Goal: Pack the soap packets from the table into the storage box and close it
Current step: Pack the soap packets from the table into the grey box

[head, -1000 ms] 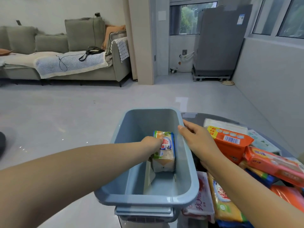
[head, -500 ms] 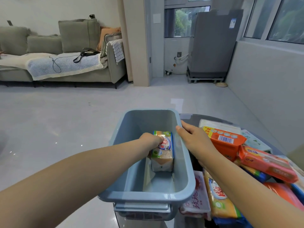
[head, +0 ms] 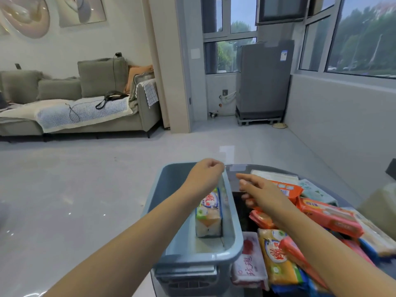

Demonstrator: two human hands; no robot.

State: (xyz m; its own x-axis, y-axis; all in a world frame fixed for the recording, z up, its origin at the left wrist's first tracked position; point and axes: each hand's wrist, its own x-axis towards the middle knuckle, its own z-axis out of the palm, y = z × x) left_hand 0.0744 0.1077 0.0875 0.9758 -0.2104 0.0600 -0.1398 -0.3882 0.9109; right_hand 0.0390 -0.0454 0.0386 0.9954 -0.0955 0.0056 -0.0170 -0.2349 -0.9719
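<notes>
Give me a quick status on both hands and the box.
Left hand empty, fisted above storage box. Right hand open, reaching over orange soap packet. One soap packet upright in box. Nothing blocking.

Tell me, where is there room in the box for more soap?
Room lies left of the soap packet standing against the storage box's right wall. On the table, only a dark strip beside the box is bare; right of it packets crowd together.

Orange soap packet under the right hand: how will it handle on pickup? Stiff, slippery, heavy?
The orange soap packet probably stays stiff: it holds a blocky shape. Its glossy wrapper looks slippery, so the right hand may need a firm pinch. It lies tilted on other packets, so a push may slide it.
</notes>
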